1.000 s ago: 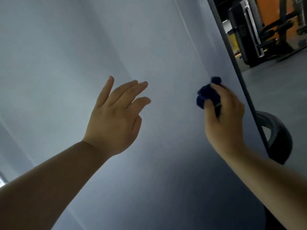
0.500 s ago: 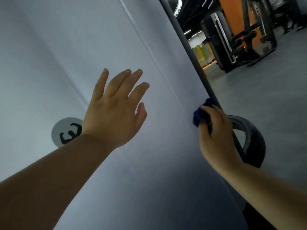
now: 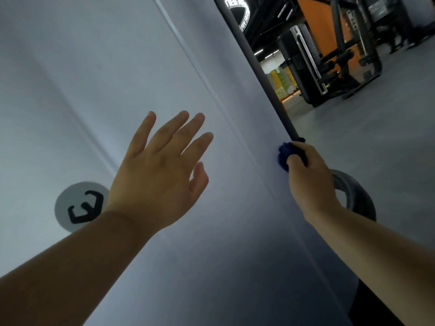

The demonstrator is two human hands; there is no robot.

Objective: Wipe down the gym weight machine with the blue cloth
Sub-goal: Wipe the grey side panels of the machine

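Observation:
A broad pale grey panel of the weight machine (image 3: 113,74) fills the left and middle of the head view, with a dark edge strip (image 3: 256,67) running down its right side. My right hand (image 3: 308,182) grips a bunched blue cloth (image 3: 283,155) and holds it against that right edge. My left hand (image 3: 162,170) is raised in front of the panel with its fingers straight and spread, holding nothing. I cannot tell whether its palm touches the surface.
A round grey logo badge (image 3: 77,205) sits on the panel at the lower left. A black tyre-like ring (image 3: 353,196) lies on the grey floor behind my right wrist. Other black gym machines (image 3: 313,60) stand far back before an orange wall.
My right hand has slid the blue cloth down the panel's right edge. The view has shifted, bringing the logo badge and more of the gym floor into sight. My left hand stays spread.

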